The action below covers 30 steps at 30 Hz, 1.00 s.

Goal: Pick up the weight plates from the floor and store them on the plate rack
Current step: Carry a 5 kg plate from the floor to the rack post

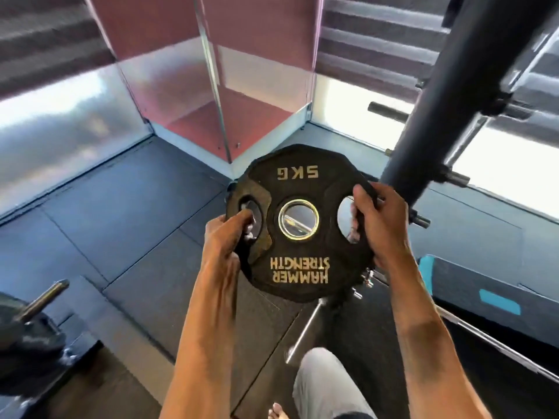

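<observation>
We held the weight plate (298,189) with both arms stretched forward and down. Our left hand (230,234) gripped its left edge, the thumb hooked into the left grip hole and the fingers curled round behind the rim. Our right hand (378,222) clasped the right edge the same way, with the thumb laid along the front beside the right hole and fingertips showing through it from behind. The plate hung between our two hands, clear of the floor. Its face was turned towards us and its lettering was upside down.

It was black rubber with a many-sided outline, scuffed and worn around the left hole. It had gold lettering and a bright metal ring lining the round centre hole. Just beyond our right hand rose a thick, matte black rack post (472,86) with a short steel peg (420,220) sticking out. Below our hands a slim steel bar (305,331) slanted over dark rubber floor mats (121,207) with straight seams. Well to the left of our left hand, another dark plate (27,337) sat on a metal peg.
</observation>
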Each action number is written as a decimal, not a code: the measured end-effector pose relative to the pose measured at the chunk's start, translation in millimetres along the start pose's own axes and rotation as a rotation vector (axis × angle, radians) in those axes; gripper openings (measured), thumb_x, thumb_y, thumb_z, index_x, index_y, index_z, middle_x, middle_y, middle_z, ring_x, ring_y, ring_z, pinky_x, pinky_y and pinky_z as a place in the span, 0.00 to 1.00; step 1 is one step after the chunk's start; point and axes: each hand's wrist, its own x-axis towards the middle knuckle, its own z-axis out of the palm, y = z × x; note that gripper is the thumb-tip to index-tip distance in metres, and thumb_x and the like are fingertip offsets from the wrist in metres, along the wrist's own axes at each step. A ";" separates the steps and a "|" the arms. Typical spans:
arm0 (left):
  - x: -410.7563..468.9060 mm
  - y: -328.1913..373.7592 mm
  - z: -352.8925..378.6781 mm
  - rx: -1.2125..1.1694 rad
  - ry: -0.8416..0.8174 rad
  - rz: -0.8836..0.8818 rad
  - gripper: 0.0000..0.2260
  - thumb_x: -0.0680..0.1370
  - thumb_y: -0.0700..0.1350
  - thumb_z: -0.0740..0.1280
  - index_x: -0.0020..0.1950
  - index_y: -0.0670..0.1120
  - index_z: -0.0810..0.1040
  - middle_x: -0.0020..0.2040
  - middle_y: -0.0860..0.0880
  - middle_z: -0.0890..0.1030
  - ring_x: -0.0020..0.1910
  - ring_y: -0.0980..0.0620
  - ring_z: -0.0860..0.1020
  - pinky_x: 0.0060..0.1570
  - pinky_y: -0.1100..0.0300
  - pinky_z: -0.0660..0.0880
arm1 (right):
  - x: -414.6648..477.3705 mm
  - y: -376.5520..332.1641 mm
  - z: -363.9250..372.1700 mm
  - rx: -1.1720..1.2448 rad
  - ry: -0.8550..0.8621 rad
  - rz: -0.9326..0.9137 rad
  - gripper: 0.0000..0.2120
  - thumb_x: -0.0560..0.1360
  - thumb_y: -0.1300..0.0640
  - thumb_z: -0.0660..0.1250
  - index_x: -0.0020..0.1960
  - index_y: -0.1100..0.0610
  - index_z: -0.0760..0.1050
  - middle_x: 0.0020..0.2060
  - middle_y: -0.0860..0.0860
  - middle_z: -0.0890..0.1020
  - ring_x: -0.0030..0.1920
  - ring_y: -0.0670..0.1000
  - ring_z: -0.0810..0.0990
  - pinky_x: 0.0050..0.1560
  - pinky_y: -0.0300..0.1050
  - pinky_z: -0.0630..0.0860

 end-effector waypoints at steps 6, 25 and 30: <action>52.2 80.5 -19.2 0.022 0.098 0.148 0.07 0.74 0.40 0.71 0.51 0.41 0.79 0.37 0.47 0.80 0.33 0.53 0.78 0.30 0.63 0.73 | 65.9 -36.3 76.9 0.102 -0.049 -0.067 0.16 0.80 0.49 0.66 0.63 0.57 0.73 0.38 0.57 0.80 0.31 0.51 0.77 0.32 0.43 0.73; 350.5 338.0 86.6 0.054 -0.032 0.329 0.06 0.75 0.39 0.68 0.50 0.39 0.77 0.36 0.46 0.77 0.32 0.52 0.75 0.26 0.68 0.74 | 399.6 -92.3 254.7 0.228 0.111 -0.195 0.11 0.81 0.54 0.65 0.59 0.61 0.73 0.36 0.60 0.78 0.29 0.55 0.74 0.26 0.42 0.71; 435.5 388.3 144.0 0.068 -0.181 0.392 0.02 0.75 0.36 0.67 0.45 0.39 0.75 0.30 0.46 0.73 0.26 0.53 0.70 0.25 0.69 0.70 | 481.4 -90.9 273.3 0.188 0.229 -0.327 0.12 0.81 0.53 0.64 0.55 0.62 0.73 0.33 0.66 0.76 0.26 0.58 0.74 0.26 0.44 0.71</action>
